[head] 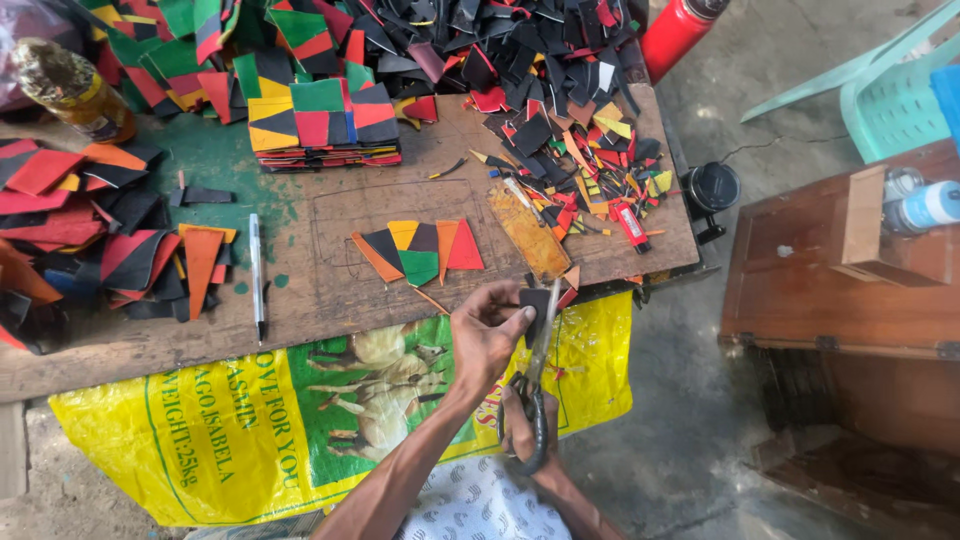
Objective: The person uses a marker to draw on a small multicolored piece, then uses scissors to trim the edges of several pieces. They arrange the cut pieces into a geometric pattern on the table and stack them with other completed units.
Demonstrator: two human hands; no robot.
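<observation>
- A worn wooden workbench [330,300] is standing on a grey concrete floor, with a yellow printed sack [250,430] hanging over its near edge.
- Nearest the camera, the right hand [522,425] is gripping the black loop handles of a pair of scissors [538,380], fingers closed through them; the blades are pointing up towards the bench.
- Just above, the left hand [485,330] is pinching a small dark leather scrap [536,300] between thumb and fingertips, holding it against the scissor blades at the bench's front edge.
- Further in, a fan of coloured triangles [420,250] in orange, black, yellow, green and red is lying flat beside an amber strip [528,232].
- A white pen [257,270] is lying to the left, near loose red and black pieces [80,230].
- At the back, a stack of patchwork squares [320,125] is sitting beside a heap of offcuts [560,110].
</observation>
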